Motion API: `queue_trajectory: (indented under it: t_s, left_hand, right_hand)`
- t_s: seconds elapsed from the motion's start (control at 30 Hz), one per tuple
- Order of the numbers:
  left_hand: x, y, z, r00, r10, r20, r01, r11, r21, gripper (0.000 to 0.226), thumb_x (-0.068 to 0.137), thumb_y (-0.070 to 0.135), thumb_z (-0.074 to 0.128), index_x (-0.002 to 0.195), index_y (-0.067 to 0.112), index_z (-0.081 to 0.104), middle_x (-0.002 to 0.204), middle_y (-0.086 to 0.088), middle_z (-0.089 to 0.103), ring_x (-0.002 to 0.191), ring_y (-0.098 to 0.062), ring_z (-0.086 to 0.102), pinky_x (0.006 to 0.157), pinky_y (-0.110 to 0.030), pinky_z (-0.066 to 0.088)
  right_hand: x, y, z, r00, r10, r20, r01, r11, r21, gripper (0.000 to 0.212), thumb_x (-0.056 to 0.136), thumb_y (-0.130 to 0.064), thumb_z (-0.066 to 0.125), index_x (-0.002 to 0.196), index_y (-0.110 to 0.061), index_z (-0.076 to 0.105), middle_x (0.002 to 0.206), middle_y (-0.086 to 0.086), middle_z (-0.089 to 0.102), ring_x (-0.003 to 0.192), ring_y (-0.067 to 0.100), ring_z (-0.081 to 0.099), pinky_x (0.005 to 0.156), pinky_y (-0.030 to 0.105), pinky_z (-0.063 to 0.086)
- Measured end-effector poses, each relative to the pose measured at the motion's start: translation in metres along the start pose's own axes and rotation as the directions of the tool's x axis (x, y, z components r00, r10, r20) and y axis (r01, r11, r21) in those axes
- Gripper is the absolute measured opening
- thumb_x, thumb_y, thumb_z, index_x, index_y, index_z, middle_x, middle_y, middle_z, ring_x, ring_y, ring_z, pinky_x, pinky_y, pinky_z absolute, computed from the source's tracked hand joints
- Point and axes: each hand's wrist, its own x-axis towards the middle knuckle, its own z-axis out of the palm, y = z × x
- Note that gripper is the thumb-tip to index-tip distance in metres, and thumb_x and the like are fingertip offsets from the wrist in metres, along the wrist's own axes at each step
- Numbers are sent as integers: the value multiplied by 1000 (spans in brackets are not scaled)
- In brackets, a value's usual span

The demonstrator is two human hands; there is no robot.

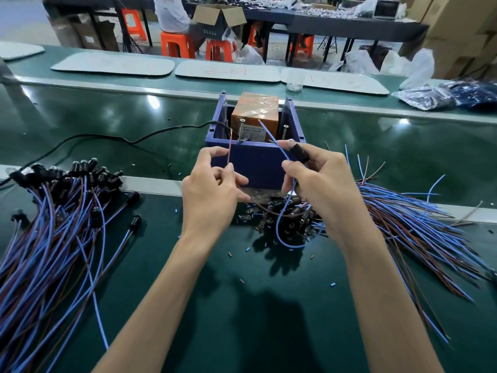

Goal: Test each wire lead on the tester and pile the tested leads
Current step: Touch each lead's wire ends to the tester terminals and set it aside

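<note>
Tester label (254, 135) txt too small to read; L lead pile (53, 224) cut off at pic edge.

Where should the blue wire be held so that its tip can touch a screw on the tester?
On the insulation of the blue wire, below the tip, from the near side, as the right hand pinches it: the free end stands straight and slants up toward the tester.
</note>
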Motion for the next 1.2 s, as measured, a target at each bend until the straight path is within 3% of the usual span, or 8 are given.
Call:
queue_trajectory:
  t_s: [0.1,0.2,0.27,0.33,0.5,0.7,1.03,1.2]
  left_hand:
    - [4,-2,-1,999,-19,-37,18,999,-33,21,95,10,50,101,29,57,63,13,68,54,-6,68,70,-26,56]
    - [6,-4,-1,999,-38,-29,37,999,-38,34,94,7,48,122,22,61,69,14,66,60,1,67,65,-8,47]
    - [6,-4,0,998,-64,6,64,996,-59,40,94,4,48,129,20,58,75,15,65,64,3,66,66,-6,44]
    - [5,-4,0,995,-80,51,84,994,-76,41,94,4,49,131,19,58,77,17,65,67,2,65,68,-9,46]
    - [3,-2,4,990,-104,97,117,983,-142,40,93,4,54,120,31,62,73,26,66,74,2,58,85,-29,51]
    - [5,-6,3,989,-123,83,137,974,-181,43,95,2,50,132,23,56,80,19,64,73,-4,54,71,-23,49]
    - [4,-7,5,985,-148,89,161,974,-160,43,95,0,48,130,23,58,84,16,63,80,-6,55,76,-23,45]
    - [4,-6,3,983,-159,89,171,974,-151,43,95,0,48,128,24,59,81,17,62,70,8,54,74,-15,44]
  right_hand:
    - [2,2,0,997,16,-72,-11,998,61,31,82,-12,51,92,-37,65,52,0,64,43,6,36,50,19,33]
    - [4,5,0,987,67,-147,-52,993,103,36,80,-11,47,74,-39,68,49,-2,62,43,9,34,48,21,30]
    - [5,7,1,975,123,-183,-102,988,118,45,82,-8,46,65,-43,69,48,-4,60,41,6,33,50,23,27]
    - [7,11,0,963,189,-194,-152,970,192,38,85,-5,46,63,-27,68,47,-5,57,38,4,30,45,19,28]
    - [9,16,-4,950,301,-80,-264,915,306,25,93,-1,46,83,-19,61,45,-7,55,33,2,27,33,12,22]
    - [9,17,-2,954,297,-48,-269,914,305,25,94,-2,47,86,-20,62,48,-7,56,34,3,26,34,13,21]
    - [10,18,-3,962,273,-25,-253,918,304,24,95,-3,47,86,-19,61,49,-8,54,35,3,27,35,13,22]
    - [11,19,-3,960,280,-25,-257,913,317,25,95,-3,47,93,-22,63,48,-8,52,36,4,27,35,13,22]
